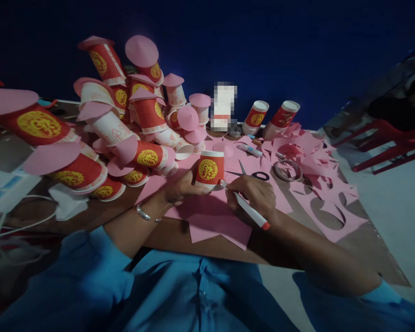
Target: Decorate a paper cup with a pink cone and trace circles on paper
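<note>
1. Blue clothing [200,295] nearest the camera, just short of the brown table [173,235]; beyond, overlapping sheets of pink paper [224,233].

2. Red cup [209,169] with gold emblem, straight ahead, slightly tilted and apparently wide end down; whether resting on the paper or lifted off, cannot tell.

3. Left hand [181,186]: closed on the cup, thumb along the lower rim, other fingers around the far left side and partly hidden.

4. Right hand [254,191]: fingers clamped on a white marker [251,211], red end back toward the body, tip at or just beside the cup's lower right edge; contact too fine to make out.

5. Likeliest trouble: a slip of the tip across the printed side, from a cup gripped only on the left and free to swivel under a push.

6. Another risk: a dented wall, from squeezing too hard near the rim.

7. Also possible: a knuckle nicked on the scissors [242,167], blades apart just beyond the right hand, from a careless reach.

8. Cup between both hands: against the left thumb and fingers, just left of the right fingertips.
</note>
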`<state>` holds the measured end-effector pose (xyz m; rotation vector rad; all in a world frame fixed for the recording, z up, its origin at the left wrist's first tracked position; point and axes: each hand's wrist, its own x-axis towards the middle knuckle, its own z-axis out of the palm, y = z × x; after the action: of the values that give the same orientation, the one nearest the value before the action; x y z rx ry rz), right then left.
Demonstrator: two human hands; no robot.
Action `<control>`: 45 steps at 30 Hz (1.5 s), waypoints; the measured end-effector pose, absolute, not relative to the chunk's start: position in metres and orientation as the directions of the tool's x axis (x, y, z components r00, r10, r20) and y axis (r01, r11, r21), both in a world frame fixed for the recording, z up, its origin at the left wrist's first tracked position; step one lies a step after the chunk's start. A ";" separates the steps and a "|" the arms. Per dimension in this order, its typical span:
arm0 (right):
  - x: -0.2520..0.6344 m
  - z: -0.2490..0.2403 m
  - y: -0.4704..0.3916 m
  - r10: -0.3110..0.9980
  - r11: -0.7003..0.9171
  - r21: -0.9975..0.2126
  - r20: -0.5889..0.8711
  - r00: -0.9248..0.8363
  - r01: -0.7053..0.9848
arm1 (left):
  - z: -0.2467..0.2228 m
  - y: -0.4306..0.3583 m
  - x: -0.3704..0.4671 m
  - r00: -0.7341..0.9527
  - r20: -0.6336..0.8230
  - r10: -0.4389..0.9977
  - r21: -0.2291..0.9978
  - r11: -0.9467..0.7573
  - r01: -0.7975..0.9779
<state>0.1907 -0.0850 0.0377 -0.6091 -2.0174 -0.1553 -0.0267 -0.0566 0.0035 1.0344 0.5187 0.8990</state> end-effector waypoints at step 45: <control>0.191 0.025 -0.086 0.308 0.908 -0.134 0.855 -0.417 0.396 | 0.005 -0.055 -0.027 0.500 0.028 0.865 0.899 0.196 -0.391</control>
<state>0.1914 -0.0863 0.0252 -0.5068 -2.0353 -0.1069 -0.0270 -0.0552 0.0046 1.0253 0.5611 0.9470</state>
